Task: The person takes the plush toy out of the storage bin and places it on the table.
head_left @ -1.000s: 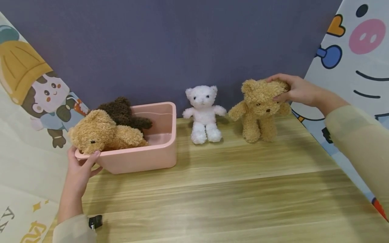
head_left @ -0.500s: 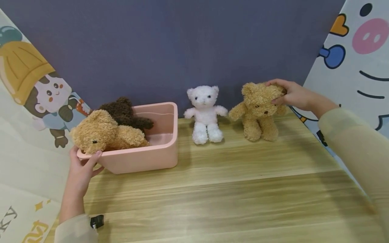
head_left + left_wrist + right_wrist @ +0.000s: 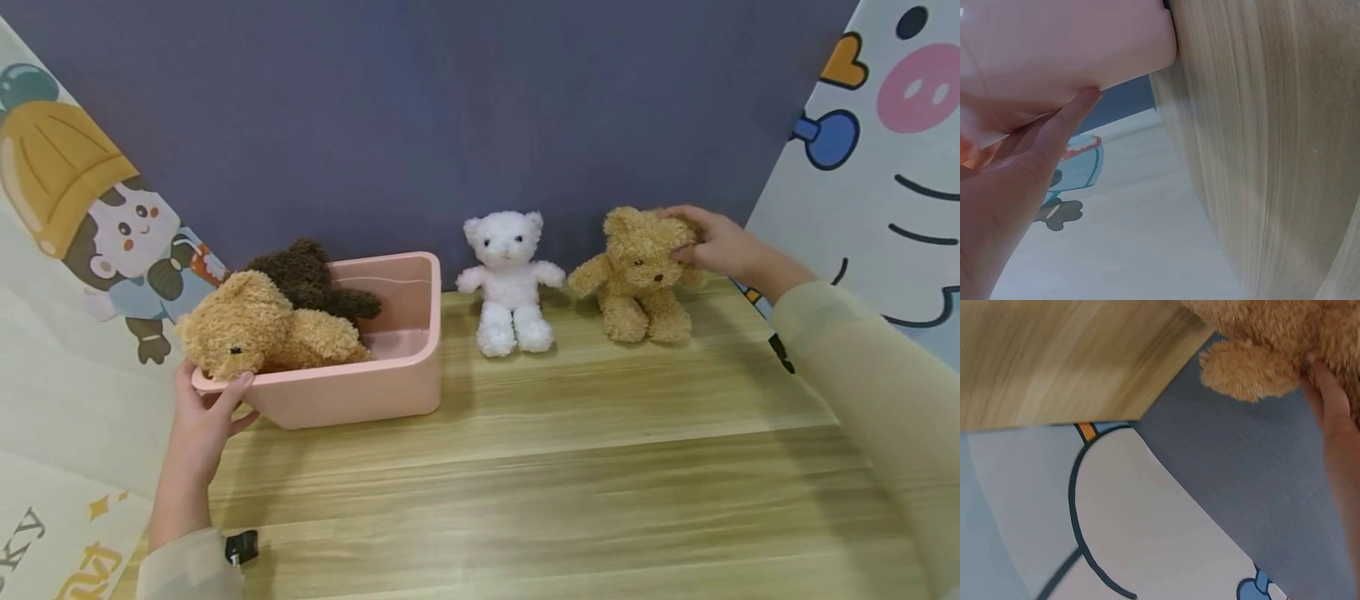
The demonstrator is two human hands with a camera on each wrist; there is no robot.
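My left hand (image 3: pixel 202 425) grips the near left corner of a pink plastic bin (image 3: pixel 352 396), thumb on the rim and fingers beneath. Inside the bin lie a tan teddy bear (image 3: pixel 240 325), its head over the rim by that hand, and a dark brown teddy bear (image 3: pixel 296 271) behind it. On the right, my right hand (image 3: pixel 720 242) holds the head of a second tan teddy bear (image 3: pixel 645 275), which sits at the back of the table. Between bin and held bear sits a white teddy bear (image 3: pixel 510 279). In the right wrist view, fingers press into the tan fur (image 3: pixel 1260 369).
The wood-grain table (image 3: pixel 540 492) meets a dark grey-blue back panel (image 3: pixel 465 108). Cartoon-printed side panels stand at left (image 3: pixel 142 225) and right (image 3: pixel 885 192). A small black device (image 3: pixel 242 547) shows beside the left sleeve.
The bear in my right hand has come down from standing to sitting against the back panel, my right hand lowering with it. The left hand stays on the bin; the view shifts slightly.
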